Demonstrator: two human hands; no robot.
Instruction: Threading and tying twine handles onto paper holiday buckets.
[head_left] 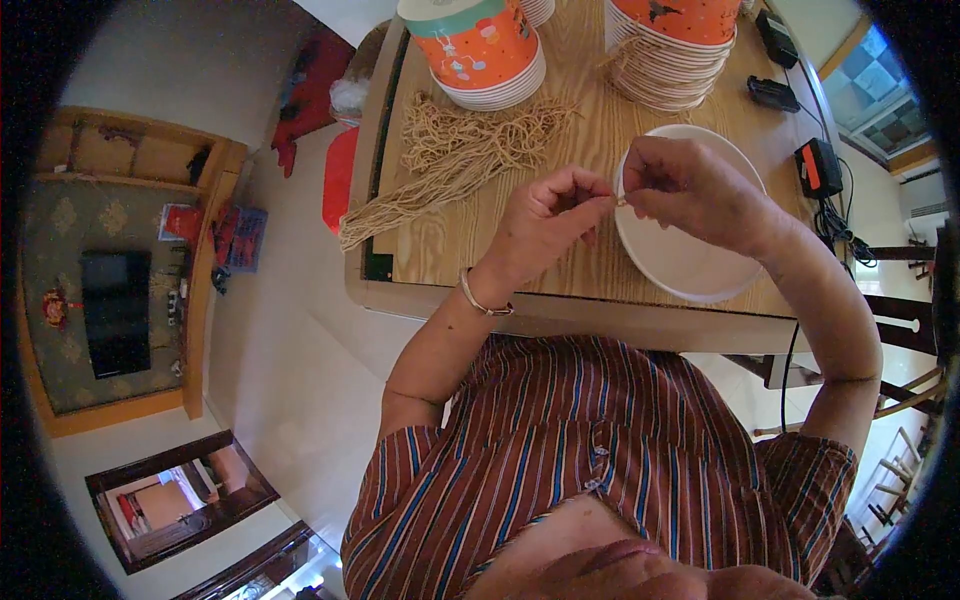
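Over the left rim of a white round tub (690,268), my two hands meet fingertip to fingertip. My left hand (555,215) is closed in a pinch, thumb against forefinger, with a bracelet on its wrist. Facing it, my right hand (700,195) is bent down over the tub and also pinches. A tiny pale bit between the fingertips looks like twine; most of it is hidden by the fingers. Left of my hands lies a loose bundle of tan twine (480,150), its straight ends reaching the table's left edge.
An orange paper bucket (470,55) tops a nested stack behind the twine. Another bucket stack (670,75), with twine at its rims, stands at the far right. Black adapters (772,95), an orange-black box (818,168) and cables (840,225) line the wooden table's (590,120) right edge.
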